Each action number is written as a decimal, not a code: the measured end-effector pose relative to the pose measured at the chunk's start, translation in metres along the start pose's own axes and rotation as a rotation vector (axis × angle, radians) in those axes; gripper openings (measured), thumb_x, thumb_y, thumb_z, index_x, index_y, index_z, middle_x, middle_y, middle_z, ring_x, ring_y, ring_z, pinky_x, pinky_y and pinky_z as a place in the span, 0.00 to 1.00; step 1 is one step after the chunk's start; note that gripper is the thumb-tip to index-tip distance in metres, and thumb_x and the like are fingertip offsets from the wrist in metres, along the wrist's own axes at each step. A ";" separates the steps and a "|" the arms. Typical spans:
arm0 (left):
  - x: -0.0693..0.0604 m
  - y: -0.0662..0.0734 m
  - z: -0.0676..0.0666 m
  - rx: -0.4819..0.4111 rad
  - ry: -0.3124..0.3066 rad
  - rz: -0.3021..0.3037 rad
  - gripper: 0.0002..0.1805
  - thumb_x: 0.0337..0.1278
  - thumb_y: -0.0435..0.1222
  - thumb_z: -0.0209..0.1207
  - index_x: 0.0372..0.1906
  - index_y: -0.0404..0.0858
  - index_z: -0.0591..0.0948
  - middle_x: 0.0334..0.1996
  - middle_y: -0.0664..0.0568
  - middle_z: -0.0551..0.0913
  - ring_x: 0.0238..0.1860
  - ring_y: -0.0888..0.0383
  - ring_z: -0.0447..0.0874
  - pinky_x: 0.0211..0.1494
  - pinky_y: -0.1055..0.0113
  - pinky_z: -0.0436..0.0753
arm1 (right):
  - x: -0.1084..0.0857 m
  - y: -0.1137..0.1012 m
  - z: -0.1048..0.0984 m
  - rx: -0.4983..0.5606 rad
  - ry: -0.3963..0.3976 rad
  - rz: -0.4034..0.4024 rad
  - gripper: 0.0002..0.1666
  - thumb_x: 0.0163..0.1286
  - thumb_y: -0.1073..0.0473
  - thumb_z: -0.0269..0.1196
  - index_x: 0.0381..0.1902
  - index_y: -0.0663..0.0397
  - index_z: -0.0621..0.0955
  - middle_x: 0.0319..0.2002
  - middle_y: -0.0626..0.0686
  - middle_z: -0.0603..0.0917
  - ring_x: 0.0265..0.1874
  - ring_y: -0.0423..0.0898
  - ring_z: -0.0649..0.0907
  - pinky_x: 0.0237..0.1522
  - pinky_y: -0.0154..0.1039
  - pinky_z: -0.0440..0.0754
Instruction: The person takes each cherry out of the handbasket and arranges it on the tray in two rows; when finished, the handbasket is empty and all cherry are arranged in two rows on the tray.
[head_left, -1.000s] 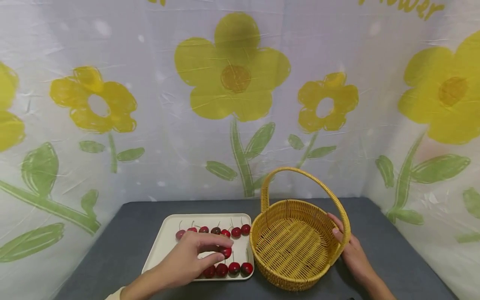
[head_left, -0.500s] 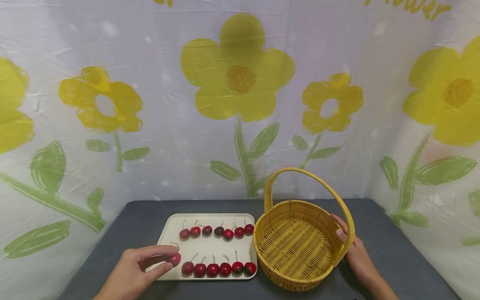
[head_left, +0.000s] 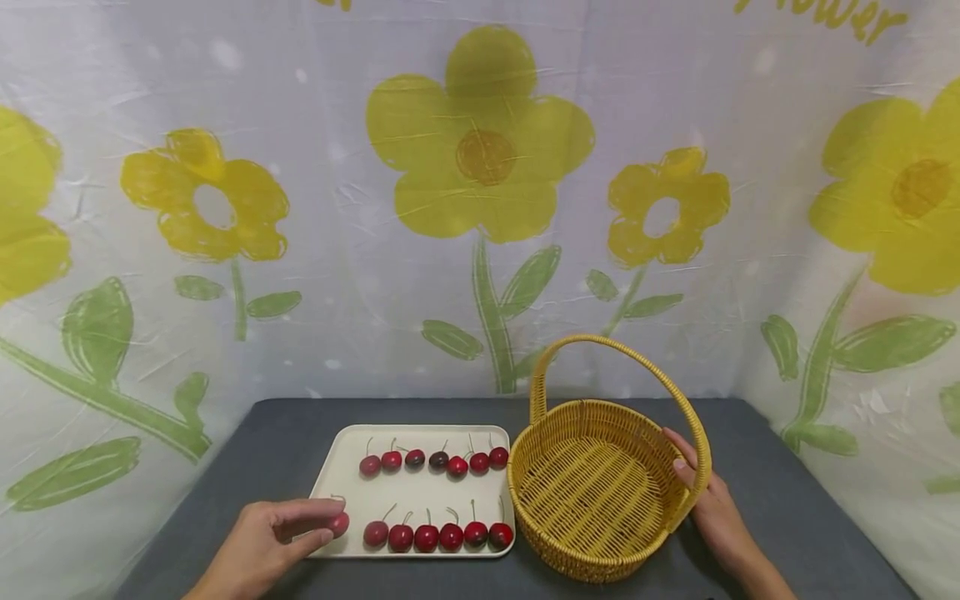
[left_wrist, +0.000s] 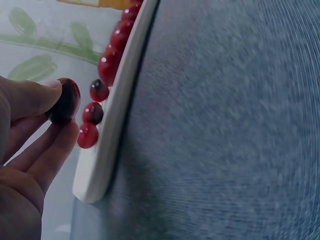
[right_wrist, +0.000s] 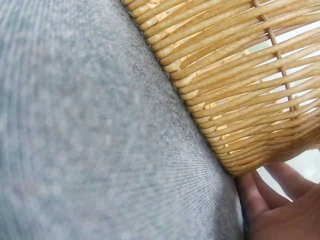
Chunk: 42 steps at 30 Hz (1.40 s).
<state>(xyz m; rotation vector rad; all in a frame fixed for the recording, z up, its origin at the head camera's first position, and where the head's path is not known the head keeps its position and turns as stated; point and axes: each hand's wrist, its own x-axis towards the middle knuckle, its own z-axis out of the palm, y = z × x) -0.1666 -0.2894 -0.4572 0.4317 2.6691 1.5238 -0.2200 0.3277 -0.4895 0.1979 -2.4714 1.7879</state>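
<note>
My left hand [head_left: 258, 537] pinches a dark red cherry [head_left: 340, 523] between thumb and fingers over the near left corner of the cream tray [head_left: 412, 493]. In the left wrist view the pinched cherry [left_wrist: 66, 102] appears dark, level with others beyond it. Two rows of stemmed cherries lie on the tray: a back row [head_left: 415, 459] and a front row [head_left: 426, 537], the held one at the front row's left end. My right hand [head_left: 716, 521] grips the right side of the yellow wicker basket [head_left: 588, 500], which has nothing in it. In the right wrist view, fingers [right_wrist: 252, 195] touch its woven wall.
A tall arched handle [head_left: 626, 350] rises over the basket, which stands close against the tray's right edge. Dark grey cloth [head_left: 277, 450] covers the table. Behind hangs a curtain [head_left: 322, 250] printed with yellow flowers.
My left hand has carried the cherry from the tray's middle leftward to the front row's left end, then slightly lower. My right hand still holds the basket in place.
</note>
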 end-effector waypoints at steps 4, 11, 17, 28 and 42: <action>0.003 -0.010 0.004 0.036 -0.009 0.054 0.17 0.65 0.39 0.77 0.56 0.37 0.92 0.48 0.51 0.96 0.50 0.70 0.92 0.49 0.74 0.90 | 0.000 0.000 -0.001 0.000 0.000 -0.008 0.35 0.93 0.45 0.44 0.90 0.42 0.57 0.86 0.63 0.60 0.64 0.18 0.74 0.57 0.23 0.79; 0.008 -0.017 0.013 0.052 -0.071 0.042 0.17 0.64 0.39 0.77 0.54 0.38 0.93 0.47 0.50 0.96 0.48 0.72 0.91 0.49 0.76 0.89 | -0.001 0.001 -0.002 0.004 0.007 -0.001 0.35 0.93 0.45 0.44 0.90 0.44 0.57 0.87 0.63 0.59 0.64 0.17 0.72 0.57 0.22 0.79; 0.009 -0.017 0.021 0.116 -0.056 0.047 0.15 0.62 0.40 0.78 0.52 0.41 0.94 0.45 0.56 0.96 0.48 0.73 0.91 0.51 0.75 0.89 | -0.001 0.002 -0.003 -0.010 0.014 0.012 0.35 0.93 0.44 0.45 0.90 0.41 0.58 0.87 0.62 0.59 0.64 0.15 0.71 0.57 0.20 0.77; 0.008 -0.005 0.013 0.041 0.024 0.079 0.18 0.65 0.38 0.76 0.57 0.37 0.91 0.53 0.42 0.94 0.51 0.64 0.94 0.48 0.72 0.91 | -0.003 -0.006 -0.021 -0.062 -0.003 -0.070 0.34 0.94 0.48 0.40 0.90 0.48 0.56 0.78 0.63 0.75 0.62 0.23 0.80 0.55 0.23 0.81; 0.021 0.097 -0.099 0.408 0.621 0.471 0.18 0.62 0.27 0.74 0.56 0.43 0.93 0.48 0.82 0.88 0.44 0.90 0.82 0.24 0.84 0.70 | -0.004 -0.113 -0.104 -0.681 0.301 -0.545 0.36 0.85 0.60 0.60 0.86 0.40 0.68 0.82 0.52 0.73 0.81 0.40 0.70 0.83 0.41 0.67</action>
